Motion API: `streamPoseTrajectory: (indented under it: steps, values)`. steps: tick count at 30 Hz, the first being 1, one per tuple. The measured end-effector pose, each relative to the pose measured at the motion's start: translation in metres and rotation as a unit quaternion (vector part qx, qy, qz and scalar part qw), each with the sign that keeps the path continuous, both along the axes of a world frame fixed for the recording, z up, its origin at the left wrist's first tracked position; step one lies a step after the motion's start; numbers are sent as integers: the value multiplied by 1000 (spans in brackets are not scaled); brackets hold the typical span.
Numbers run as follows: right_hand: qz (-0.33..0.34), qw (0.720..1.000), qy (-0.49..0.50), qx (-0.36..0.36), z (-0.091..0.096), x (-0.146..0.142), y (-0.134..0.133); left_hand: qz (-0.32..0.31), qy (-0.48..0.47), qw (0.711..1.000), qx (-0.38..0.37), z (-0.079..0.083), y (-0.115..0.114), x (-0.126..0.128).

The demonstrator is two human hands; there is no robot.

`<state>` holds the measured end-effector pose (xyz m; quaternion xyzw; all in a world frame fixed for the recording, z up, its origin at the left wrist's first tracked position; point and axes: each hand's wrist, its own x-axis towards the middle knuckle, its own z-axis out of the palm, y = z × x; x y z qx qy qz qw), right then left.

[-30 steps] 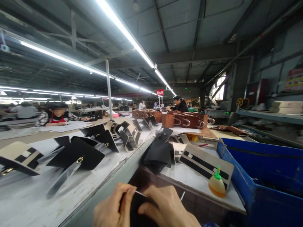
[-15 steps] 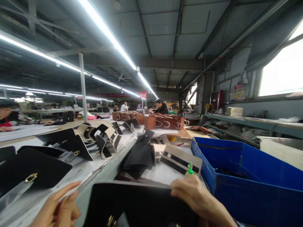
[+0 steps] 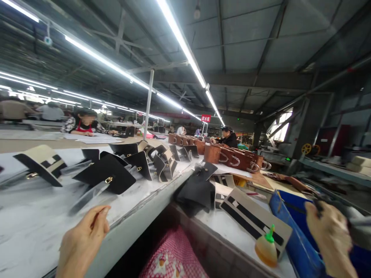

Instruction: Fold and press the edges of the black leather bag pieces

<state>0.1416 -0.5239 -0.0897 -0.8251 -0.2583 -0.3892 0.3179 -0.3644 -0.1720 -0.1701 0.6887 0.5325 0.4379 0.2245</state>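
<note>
My left hand (image 3: pixel 84 239) rests on the near edge of the white belt (image 3: pixel 34 224), fingers stretched forward and nothing in it. The nearest piece to it is a black flap with a gold clasp (image 3: pixel 107 177), lying on the belt ahead of it. My right hand (image 3: pixel 330 235) is far to the right over the blue bin (image 3: pixel 292 227). Its fingers are closed round something dark and blurred that I cannot make out.
An orange glue bottle with a green tip (image 3: pixel 266 249) stands on the bench beside a beige panel with black stripes (image 3: pixel 255 218). A heap of black leather pieces (image 3: pixel 197 193) lies further on. Red checked cloth (image 3: pixel 174 258) is below. Brown bags (image 3: pixel 232 156) and seated workers (image 3: pixel 84 123) are beyond.
The large black piece with the gold clasp that I held is gone from view. My right hand has swung right over the blue bin. My left hand has settled on the belt edge.
</note>
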Motion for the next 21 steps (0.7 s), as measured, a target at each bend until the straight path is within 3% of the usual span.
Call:
streamPoseTrajectory:
  steps: [3,6,9,13,21]
  values:
    - [84,988,74,-106,-48,-10,96,-10,11,1000,-15,-3,0,7]
    - [198,952,99,-212,-98,-39,193,-14,22,1000,-1,-7,2,9]
    - [225,933,111,-257,-133,-67,253,-33,27,999,15,-9,3,6]
    - [201,936,117,-264,-147,-76,273,-42,52,998,14,-7,0,5]
    - [271,910,89,-302,-142,-60,252,-36,143,989,-17,1,-12,15]
